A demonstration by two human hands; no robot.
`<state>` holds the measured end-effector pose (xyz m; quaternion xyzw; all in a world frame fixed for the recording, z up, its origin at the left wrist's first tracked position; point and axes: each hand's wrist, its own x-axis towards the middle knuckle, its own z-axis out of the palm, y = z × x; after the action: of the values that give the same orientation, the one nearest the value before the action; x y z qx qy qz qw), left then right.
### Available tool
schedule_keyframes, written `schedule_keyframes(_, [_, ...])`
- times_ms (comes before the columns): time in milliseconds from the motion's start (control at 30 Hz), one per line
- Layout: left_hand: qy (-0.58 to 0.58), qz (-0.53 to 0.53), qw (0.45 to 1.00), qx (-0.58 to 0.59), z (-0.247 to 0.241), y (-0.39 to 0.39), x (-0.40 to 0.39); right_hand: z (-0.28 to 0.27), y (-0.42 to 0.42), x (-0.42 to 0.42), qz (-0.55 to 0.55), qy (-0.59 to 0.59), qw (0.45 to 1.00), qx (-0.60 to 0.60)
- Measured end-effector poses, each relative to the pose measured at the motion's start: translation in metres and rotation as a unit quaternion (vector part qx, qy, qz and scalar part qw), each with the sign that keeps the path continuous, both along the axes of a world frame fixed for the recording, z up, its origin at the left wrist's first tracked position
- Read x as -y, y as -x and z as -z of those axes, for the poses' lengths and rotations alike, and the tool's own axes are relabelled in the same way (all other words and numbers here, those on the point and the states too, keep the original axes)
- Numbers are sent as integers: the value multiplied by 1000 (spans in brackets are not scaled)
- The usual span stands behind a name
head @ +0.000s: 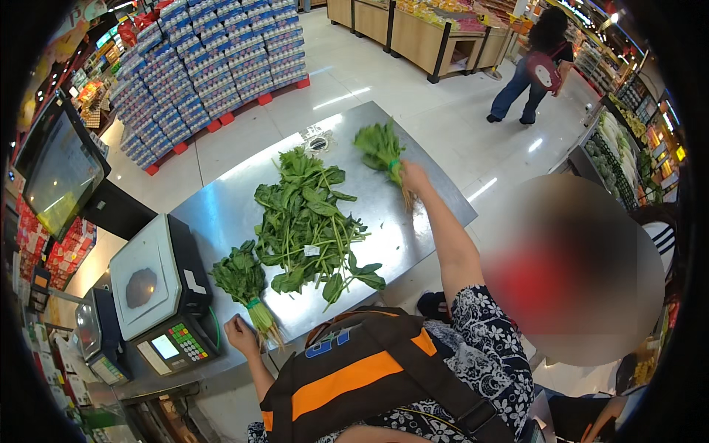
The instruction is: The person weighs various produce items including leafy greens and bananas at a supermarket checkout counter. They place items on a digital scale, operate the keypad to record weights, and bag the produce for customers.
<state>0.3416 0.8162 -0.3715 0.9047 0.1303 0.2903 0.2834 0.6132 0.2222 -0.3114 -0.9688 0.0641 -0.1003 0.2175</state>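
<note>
At the far right of the steel counter [412, 238], my right hand [414, 177] grips a bunch of leafy greens [381, 147] near its green tie, roots towards me. By the counter's near edge, my left hand [242, 332] rests beside the stems of a second tied bunch [241, 271], with its fingers curled; whether it touches the bunch I cannot tell. Between the two bunches lies a large loose pile of leafy greens [310, 213], with a small white label [311, 251] on its stems.
A weighing scale [147, 277] with a keypad stands at the left, below a touchscreen monitor [61, 160]. Stacked drink packs [216, 61] rise beyond the counter. One person [537, 66] is on the floor at the back right; a blurred area covers someone close on the right.
</note>
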Motion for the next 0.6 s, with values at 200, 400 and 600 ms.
schedule_keyframes(200, [-56, -7, 998, 3, 0, -4, 5, 15, -2, -7, 70, -25, 997, -17])
schedule_keyframes(400, [-41, -21, 999, 2, -9, -4, 11, 6, -10, -43, 115, 57, 992, 1])
schedule_keyframes(600, [-31, -44, 999, -8, -12, -8, 14, 37, -30, -34, 149, 46, 988, 11])
